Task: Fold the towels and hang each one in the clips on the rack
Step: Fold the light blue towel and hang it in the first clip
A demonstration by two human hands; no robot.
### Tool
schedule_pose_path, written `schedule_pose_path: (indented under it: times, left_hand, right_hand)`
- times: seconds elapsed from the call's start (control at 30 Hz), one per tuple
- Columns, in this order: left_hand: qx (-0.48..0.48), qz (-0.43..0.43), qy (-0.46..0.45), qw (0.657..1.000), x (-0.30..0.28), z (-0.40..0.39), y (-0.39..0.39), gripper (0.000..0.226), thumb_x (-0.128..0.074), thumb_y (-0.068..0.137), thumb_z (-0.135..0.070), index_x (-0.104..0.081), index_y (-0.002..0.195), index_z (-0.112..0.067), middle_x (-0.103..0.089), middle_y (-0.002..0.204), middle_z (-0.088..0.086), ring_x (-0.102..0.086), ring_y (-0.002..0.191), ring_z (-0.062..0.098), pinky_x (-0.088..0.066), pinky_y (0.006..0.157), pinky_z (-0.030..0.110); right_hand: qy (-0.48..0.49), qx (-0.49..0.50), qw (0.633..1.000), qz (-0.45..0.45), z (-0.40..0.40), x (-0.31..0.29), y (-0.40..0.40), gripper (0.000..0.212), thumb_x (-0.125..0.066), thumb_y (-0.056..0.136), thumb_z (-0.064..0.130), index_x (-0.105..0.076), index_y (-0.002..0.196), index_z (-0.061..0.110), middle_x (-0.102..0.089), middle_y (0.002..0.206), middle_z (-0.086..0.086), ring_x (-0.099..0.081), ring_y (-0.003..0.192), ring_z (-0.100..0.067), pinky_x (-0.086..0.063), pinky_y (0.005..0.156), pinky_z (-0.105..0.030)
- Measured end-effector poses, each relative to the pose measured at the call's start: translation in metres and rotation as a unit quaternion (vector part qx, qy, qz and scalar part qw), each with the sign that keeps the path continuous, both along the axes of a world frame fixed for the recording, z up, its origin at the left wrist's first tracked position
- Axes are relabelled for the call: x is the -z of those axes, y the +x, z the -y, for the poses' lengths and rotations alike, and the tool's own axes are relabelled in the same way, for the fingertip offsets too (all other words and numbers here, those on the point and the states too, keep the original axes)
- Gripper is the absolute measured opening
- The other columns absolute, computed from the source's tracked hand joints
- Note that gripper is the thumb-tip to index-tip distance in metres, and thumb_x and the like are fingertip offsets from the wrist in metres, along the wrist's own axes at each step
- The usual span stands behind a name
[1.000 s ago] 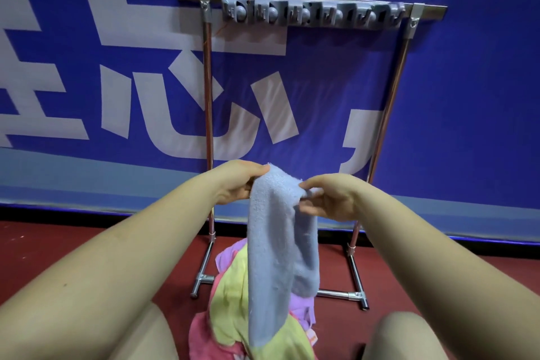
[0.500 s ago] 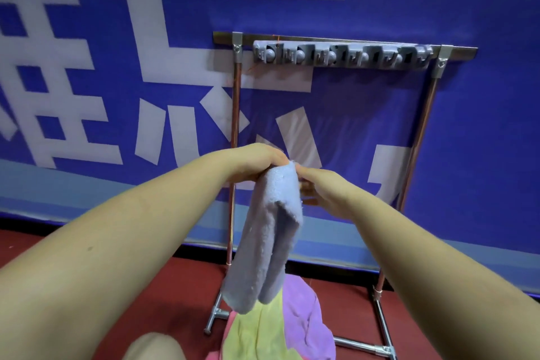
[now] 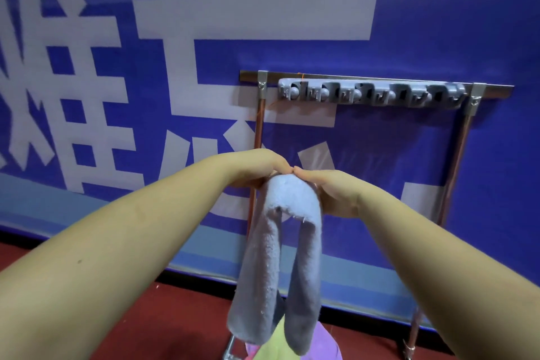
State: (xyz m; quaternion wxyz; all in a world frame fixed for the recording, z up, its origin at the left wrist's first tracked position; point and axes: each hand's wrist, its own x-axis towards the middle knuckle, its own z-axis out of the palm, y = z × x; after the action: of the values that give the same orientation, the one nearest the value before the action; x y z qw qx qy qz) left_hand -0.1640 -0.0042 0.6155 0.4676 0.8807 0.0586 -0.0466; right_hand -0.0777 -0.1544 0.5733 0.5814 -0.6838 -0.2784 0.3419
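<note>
A light blue towel (image 3: 280, 260) hangs folded in front of me, its two halves dangling side by side. My left hand (image 3: 257, 169) and my right hand (image 3: 330, 193) pinch its top fold together, fingertips touching. Up and to the right is the metal rack (image 3: 464, 149), and a grey strip of clips (image 3: 371, 93) with nothing hanging in it runs under its top bar. The towel's top sits well below the clips.
A pile of towels, yellow (image 3: 277, 348) and purple (image 3: 324, 345), lies on the red floor at the rack's foot. A blue banner with large white characters (image 3: 233, 14) covers the wall behind. The rack's left post (image 3: 258, 126) stands just behind my hands.
My hands have come together on the towel's top, doubling it into two hanging halves. The view has tilted up and left, so the rack now sits further right.
</note>
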Motion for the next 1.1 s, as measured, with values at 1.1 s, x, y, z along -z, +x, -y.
schedule_pose_path:
  times: [1.1]
  left_hand:
    - [-0.087, 0.165, -0.084, 0.979, -0.111, -0.121, 0.191, 0.036, -0.059, 0.079, -0.028, -0.068, 0.109, -0.011, -0.066, 0.099, 0.009, -0.060, 0.086, 0.020, -0.050, 0.075, 0.030]
  right_hand:
    - [-0.209, 0.158, 0.818, 0.512, -0.100, -0.189, 0.156, 0.025, -0.055, 0.087, 0.038, -0.067, 0.098, 0.017, -0.064, 0.095, 0.001, -0.058, 0.088, -0.017, -0.047, 0.085, -0.032]
